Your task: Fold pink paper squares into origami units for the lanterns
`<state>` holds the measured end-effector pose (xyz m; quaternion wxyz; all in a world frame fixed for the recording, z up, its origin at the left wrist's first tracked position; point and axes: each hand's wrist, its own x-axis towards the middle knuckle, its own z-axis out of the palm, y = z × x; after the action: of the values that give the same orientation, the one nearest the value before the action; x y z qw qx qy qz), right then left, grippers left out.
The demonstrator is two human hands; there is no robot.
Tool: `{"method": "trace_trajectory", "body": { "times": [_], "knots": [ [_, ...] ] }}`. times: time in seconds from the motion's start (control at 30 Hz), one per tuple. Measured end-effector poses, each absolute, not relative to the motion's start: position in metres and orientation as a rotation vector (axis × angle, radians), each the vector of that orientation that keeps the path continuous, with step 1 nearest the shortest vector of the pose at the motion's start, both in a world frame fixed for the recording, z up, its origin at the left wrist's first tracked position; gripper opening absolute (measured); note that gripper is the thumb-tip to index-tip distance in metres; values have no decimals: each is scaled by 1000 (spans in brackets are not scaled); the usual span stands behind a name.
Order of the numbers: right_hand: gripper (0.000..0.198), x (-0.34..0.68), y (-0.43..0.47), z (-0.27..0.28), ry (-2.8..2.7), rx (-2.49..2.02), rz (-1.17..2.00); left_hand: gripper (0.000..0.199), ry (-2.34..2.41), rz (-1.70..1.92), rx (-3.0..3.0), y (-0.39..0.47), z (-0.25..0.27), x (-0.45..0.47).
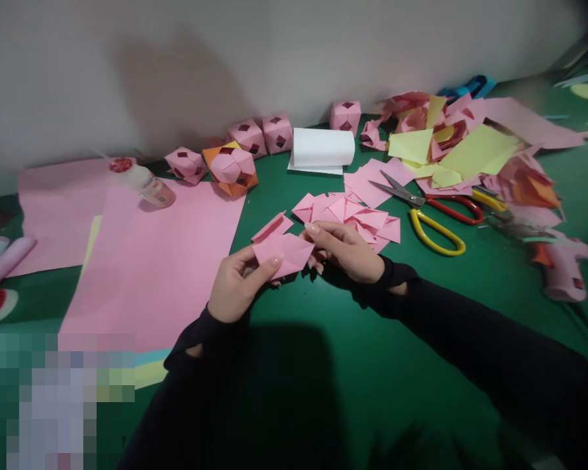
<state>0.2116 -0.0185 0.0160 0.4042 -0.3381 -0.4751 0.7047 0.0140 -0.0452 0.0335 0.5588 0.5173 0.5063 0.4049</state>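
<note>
Between my two hands is a folded pink paper piece (285, 254) with pointed ends. My left hand (238, 277) pinches its left side, thumb on top and fingers beneath. At its right tip, my right hand (350, 251) grips with thumb and forefinger; the other fingers curl below. Just behind it lies another folded pink strip (273, 227) on the green table. A pile of folded pink paper units (347, 215) lies beyond my right hand. Scissors (416, 205) with one yellow and one red handle rest open to the right of the pile.
Pink paper balls (186, 164), one pink and orange (231, 170), line the wall. A white paper roll (323, 149) sits among them. Pink sheets (166, 261) and a bottle (149, 186) are left. Paper scraps (470, 143) and a pink glue gun (566, 267) are right.
</note>
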Motion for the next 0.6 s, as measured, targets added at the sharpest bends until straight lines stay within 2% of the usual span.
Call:
{"method": "trace_trajectory", "body": {
  "times": [0.2,0.6],
  "knots": [
    [30,214,-14,18,-1100,-785,1871,19,1156,1029,1146,-44,24,9],
    [25,217,-14,16,-1181,-802,1870,18,1156,1028,1154,-44,24,8]
  ]
}}
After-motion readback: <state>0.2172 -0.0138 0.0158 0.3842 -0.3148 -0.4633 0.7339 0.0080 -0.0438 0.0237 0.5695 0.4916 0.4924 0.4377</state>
